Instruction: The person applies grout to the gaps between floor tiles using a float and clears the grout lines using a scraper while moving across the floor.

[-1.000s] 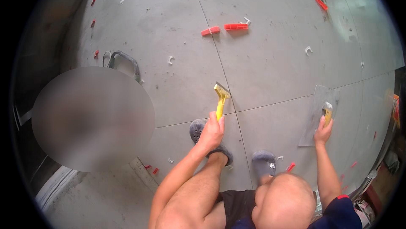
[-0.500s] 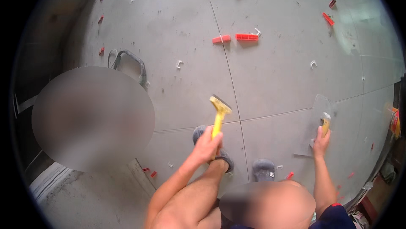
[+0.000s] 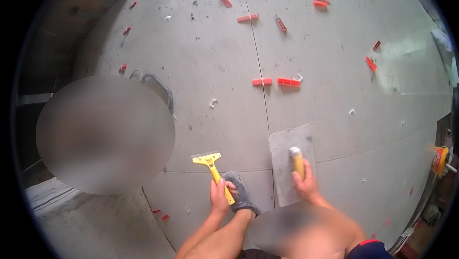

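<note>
My left hand (image 3: 219, 197) grips the handle of a yellow scraper (image 3: 211, 165), its wide blade pointing away from me over the grey floor tile (image 3: 215, 67). My right hand (image 3: 304, 182) holds the yellow handle of a flat grey trowel (image 3: 286, 158) that lies flat on the tiles, next to the grout line (image 3: 260, 91). My foot in a grey sock (image 3: 242, 193) rests between the two hands, right beside the scraper handle.
Red tile-levelling wedges (image 3: 289, 81) and white clips (image 3: 213, 102) are scattered over the large grey tiles. A bent metal handle (image 3: 160, 87) lies at the left. A blurred round patch covers the left side. A yellow-and-red object (image 3: 440, 159) sits at the right edge.
The view has shifted up the floor. My left hand has carried the scraper leftward, off the grout line. My right hand has brought the trowel left, close to the grout line.
</note>
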`<state>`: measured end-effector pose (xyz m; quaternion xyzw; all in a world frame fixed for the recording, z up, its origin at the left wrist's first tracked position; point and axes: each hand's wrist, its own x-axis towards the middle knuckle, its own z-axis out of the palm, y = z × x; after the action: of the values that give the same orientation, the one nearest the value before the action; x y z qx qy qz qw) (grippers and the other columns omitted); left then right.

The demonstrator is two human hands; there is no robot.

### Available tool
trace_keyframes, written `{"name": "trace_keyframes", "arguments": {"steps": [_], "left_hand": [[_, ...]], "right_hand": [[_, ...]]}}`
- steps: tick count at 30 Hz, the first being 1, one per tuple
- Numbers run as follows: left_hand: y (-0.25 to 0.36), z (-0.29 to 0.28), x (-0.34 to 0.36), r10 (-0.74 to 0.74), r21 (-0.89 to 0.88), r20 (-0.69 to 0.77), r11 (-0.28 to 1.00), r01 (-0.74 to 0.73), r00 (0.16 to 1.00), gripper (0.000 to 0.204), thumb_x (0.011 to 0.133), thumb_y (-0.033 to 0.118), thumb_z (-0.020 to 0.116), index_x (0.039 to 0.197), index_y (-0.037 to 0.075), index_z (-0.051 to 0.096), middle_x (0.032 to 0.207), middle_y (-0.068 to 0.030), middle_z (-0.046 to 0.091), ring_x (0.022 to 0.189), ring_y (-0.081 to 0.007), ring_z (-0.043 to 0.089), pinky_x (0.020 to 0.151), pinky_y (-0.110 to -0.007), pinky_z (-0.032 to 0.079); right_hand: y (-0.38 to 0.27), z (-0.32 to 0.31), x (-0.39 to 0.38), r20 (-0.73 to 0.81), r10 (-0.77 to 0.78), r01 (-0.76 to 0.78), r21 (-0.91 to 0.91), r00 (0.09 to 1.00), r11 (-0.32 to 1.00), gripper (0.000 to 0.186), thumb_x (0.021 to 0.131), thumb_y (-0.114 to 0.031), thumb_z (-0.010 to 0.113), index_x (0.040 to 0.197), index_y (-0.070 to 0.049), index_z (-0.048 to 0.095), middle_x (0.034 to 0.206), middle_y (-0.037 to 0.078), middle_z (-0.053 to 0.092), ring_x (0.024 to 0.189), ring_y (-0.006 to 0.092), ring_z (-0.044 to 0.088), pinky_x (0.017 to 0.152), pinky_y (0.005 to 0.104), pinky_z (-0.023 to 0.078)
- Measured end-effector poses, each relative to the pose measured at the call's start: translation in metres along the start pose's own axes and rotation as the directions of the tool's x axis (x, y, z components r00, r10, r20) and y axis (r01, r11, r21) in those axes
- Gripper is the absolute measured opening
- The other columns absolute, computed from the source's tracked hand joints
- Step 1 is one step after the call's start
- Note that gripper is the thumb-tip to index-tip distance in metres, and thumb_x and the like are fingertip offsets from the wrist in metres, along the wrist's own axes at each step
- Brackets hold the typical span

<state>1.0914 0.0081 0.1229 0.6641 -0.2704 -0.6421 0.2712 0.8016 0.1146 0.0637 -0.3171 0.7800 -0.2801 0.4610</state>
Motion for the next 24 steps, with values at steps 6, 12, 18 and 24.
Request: {"name": "trace_keyframes", "arguments": {"steps": [6,12,18,24], "left_hand": [[0.008,-0.009,-0.010,0.094,-0.045,-0.043,0.994,-0.096,0.995,0.018,0.105,0.028,0.042,0.103,0.009,0.043,0.078,-0.0067,0.061,0.063,-0.0143,0.057,0.063,-0.029,0.051],[0.022,0.001,0.000,0.171,-0.090,0.008,0.981,-0.169,0.985,0.018,0.104,0.024,0.044,0.103,0.007,0.042,0.081,-0.0073,0.060,0.068,-0.0127,0.057,0.067,-0.028,0.050],[0.030,0.001,0.053,0.241,-0.069,-0.007,0.968,-0.241,0.970,0.016,0.097,0.017,0.055,0.099,0.005,0.046,0.082,-0.0069,0.061,0.071,-0.0126,0.057,0.069,-0.028,0.050],[0.051,-0.013,0.135,0.354,0.235,-0.082,0.915,-0.327,0.932,0.011,0.090,0.015,0.063,0.089,0.006,0.058,0.081,-0.0024,0.063,0.071,-0.0127,0.057,0.068,-0.029,0.048]], "right_hand": [[-0.019,0.052,0.006,0.074,-0.035,0.039,-0.042,0.997,0.998,0.041,0.097,-0.028,0.057,0.127,-0.004,0.045,0.080,0.010,0.061,0.069,0.0179,0.062,0.061,0.0350,0.050],[-0.215,0.029,0.200,-0.210,-0.069,0.131,0.296,0.975,0.946,0.030,0.098,-0.032,0.054,0.105,-0.004,0.047,0.076,0.009,0.053,0.070,0.0195,0.053,0.062,0.0393,0.045],[-0.135,0.013,0.136,-0.118,-0.077,0.059,-0.145,0.990,0.988,0.035,0.095,-0.038,0.058,0.105,-0.006,0.050,0.074,0.007,0.057,0.070,0.0224,0.060,0.064,0.0387,0.049],[-0.192,0.054,0.167,0.135,0.025,-0.029,0.028,0.990,0.999,0.032,0.098,-0.031,0.054,0.113,-0.004,0.046,0.066,0.004,0.054,0.048,0.0139,0.055,0.045,0.0313,0.045]]}}
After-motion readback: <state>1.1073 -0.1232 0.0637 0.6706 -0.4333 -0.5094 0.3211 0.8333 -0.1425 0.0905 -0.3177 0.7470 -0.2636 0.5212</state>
